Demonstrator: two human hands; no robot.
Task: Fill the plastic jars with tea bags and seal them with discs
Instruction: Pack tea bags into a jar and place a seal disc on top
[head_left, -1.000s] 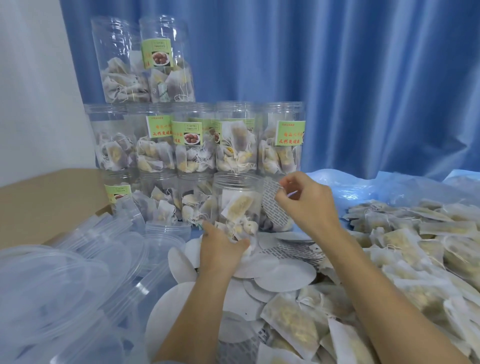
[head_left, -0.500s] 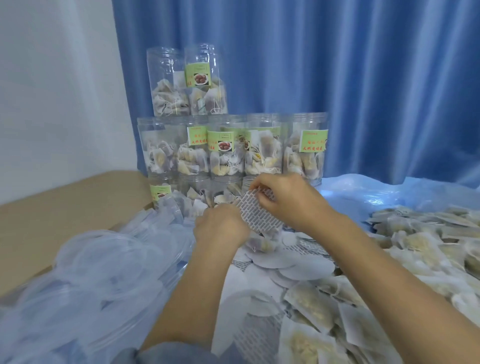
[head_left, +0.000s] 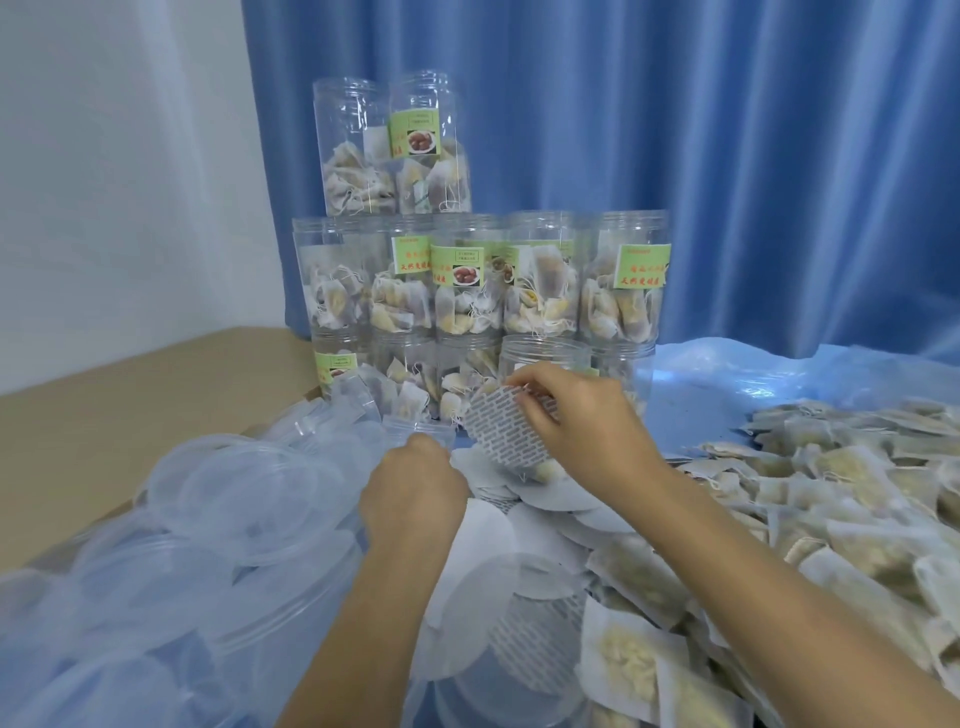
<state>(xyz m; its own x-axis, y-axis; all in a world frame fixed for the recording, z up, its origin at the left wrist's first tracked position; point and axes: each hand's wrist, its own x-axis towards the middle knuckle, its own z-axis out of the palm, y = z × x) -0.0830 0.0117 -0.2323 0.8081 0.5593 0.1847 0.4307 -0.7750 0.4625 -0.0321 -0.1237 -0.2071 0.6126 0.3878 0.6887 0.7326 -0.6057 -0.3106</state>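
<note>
My right hand (head_left: 589, 428) pinches a round disc (head_left: 501, 431) printed with grey text and holds it tilted in front of an open clear jar (head_left: 545, 349) with tea bags in it. Only the jar's rim shows above my fingers. My left hand (head_left: 415, 491) is curled just left of and below the disc, and its fingertips are hidden. More white discs (head_left: 524, 514) lie loose under both hands. Loose tea bags (head_left: 831, 493) cover the blue sheet on the right.
Filled, labelled jars (head_left: 457, 291) are stacked three tiers high at the back against a blue curtain (head_left: 727, 156). Several clear plastic lids (head_left: 234, 493) are heaped on the left. A brown surface (head_left: 130, 384) and a white wall lie beyond them.
My right hand has brought the printed disc down and left, from beside the jar to in front of it. My left hand has dropped away from the jar's base. The view has tilted up.
</note>
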